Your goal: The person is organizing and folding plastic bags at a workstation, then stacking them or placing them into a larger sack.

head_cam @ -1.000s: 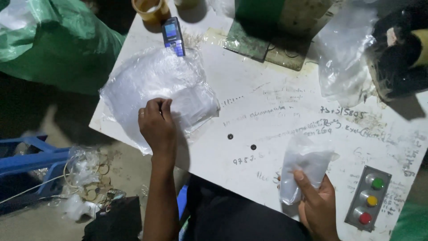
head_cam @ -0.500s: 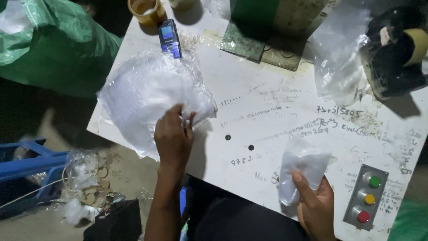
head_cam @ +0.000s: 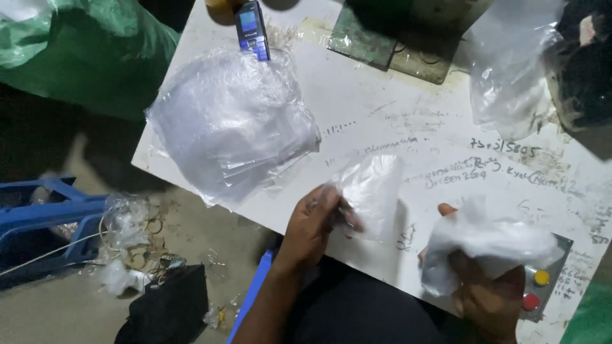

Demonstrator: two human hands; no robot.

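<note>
A person sits at a white worktop (head_cam: pixel 408 127) scribbled with handwriting, seen from above. The left hand (head_cam: pixel 315 226), near the worktop's front edge, pinches a single clear plastic bag (head_cam: pixel 373 191) between fingers and thumb, lifting it just off the surface. The right hand (head_cam: pixel 488 290), at the front right, has its fingers closed around a crumpled white plastic bag (head_cam: pixel 484 242). A stack of clear plastic bags (head_cam: pixel 233 124) lies at the worktop's left edge, with a small blue mobile phone (head_cam: pixel 252 28) at its back edge. A grey button box (head_cam: pixel 542 283) with yellow and red buttons sits beside the right hand. A green sack (head_cam: pixel 95 54) lies on the floor to the left.
</note>
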